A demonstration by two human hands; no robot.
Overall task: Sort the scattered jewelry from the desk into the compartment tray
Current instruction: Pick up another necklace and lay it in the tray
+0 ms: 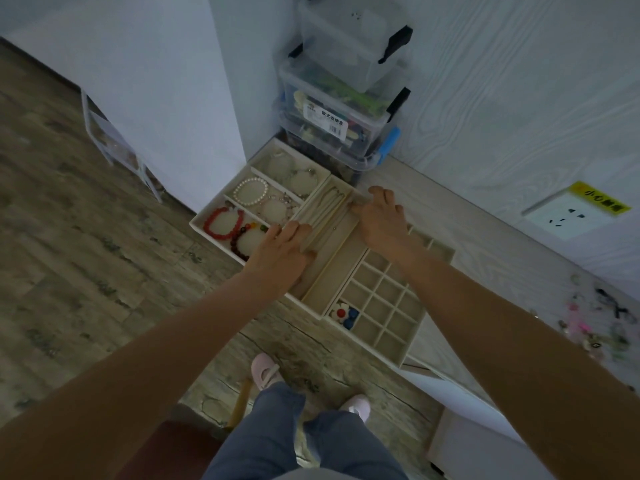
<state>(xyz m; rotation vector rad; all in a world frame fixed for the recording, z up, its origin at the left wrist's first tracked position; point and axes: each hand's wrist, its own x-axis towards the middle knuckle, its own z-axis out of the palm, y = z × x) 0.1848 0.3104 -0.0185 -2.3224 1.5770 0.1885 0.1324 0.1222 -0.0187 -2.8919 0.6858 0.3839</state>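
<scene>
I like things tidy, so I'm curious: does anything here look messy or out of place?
Yes. A jumble of small jewelry lies scattered loose on the desk at the far right, outside the compartment tray. The tray's small grid squares are nearly all empty, except for a flower piece in one corner.

Dim, bluish cast; soft overall; wide-angle bending at edges; right-edge clutter blurred, perhaps motion smear.
</scene>
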